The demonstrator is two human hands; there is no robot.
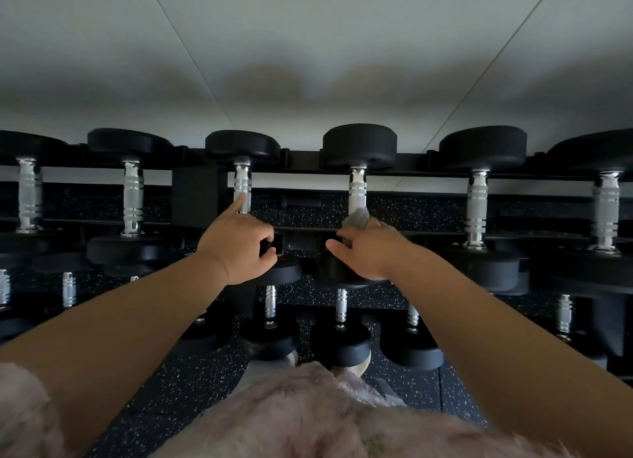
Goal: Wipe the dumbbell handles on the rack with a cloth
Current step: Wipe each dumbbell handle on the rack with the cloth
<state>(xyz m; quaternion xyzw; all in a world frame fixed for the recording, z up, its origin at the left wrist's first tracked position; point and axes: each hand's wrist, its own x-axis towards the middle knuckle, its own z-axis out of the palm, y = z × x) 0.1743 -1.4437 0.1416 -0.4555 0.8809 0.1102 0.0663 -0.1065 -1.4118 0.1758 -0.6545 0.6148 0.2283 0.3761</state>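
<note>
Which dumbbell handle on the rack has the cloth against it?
On the rack, take the top row of six dumbbells: the fourth handle from the left. Only this one has the right hand holding a grey cloth against it; the left hand touches its bare neighbour.

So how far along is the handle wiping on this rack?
Done: can't tell; no handle looks different from the rest. In hand: the right hand holds the cloth against the fourth top-row handle; the left hand touches the third handle with its index finger. Left: likely the handles further right and the lower row.
</note>
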